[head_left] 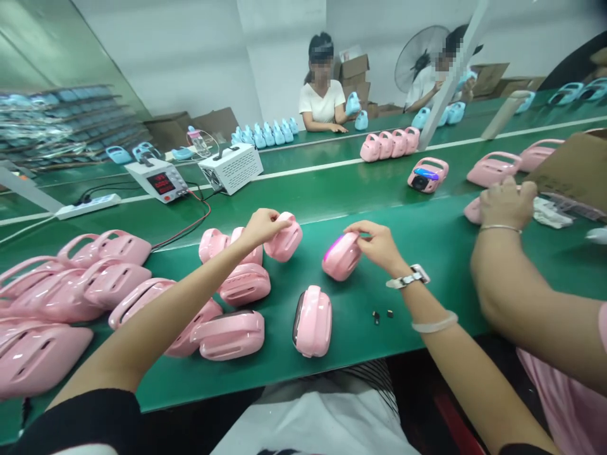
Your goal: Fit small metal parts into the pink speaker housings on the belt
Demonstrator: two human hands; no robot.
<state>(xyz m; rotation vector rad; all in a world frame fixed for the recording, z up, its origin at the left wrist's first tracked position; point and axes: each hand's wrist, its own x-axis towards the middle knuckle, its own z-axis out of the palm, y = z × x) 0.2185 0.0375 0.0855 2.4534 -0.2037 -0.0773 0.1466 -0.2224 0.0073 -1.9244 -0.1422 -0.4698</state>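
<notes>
Head view: my one feed; I log every place from the front speaker (313, 322), a pink handled unit on the green work surface (446, 259).
Left hand: (263, 227) beyond the front speaker and to its left; I see thumb and fingers closed on the handle of a plain pink speaker (284, 243).
Right hand: (377, 243) beyond the front speaker and to its right; fingers clasp the upper end of a lit pink speaker (340, 259), its strip glowing purple. The two hands are apart.
Pink speaker stock: grouped units (232, 335) left of the front speaker, several touching; more lie farther left.
Small dark parts: two (376, 317), lying to the right of the front speaker, too small for me to identify.
Display speaker: pink, one (427, 177), far beyond the front speaker and right, its panel lit blue.
Co-worker's hand: (507, 202) well right of the front speaker, over another pink unit (473, 211).
Bench power supply: (161, 180) far beyond the front speaker and left, red digits lit.
</notes>
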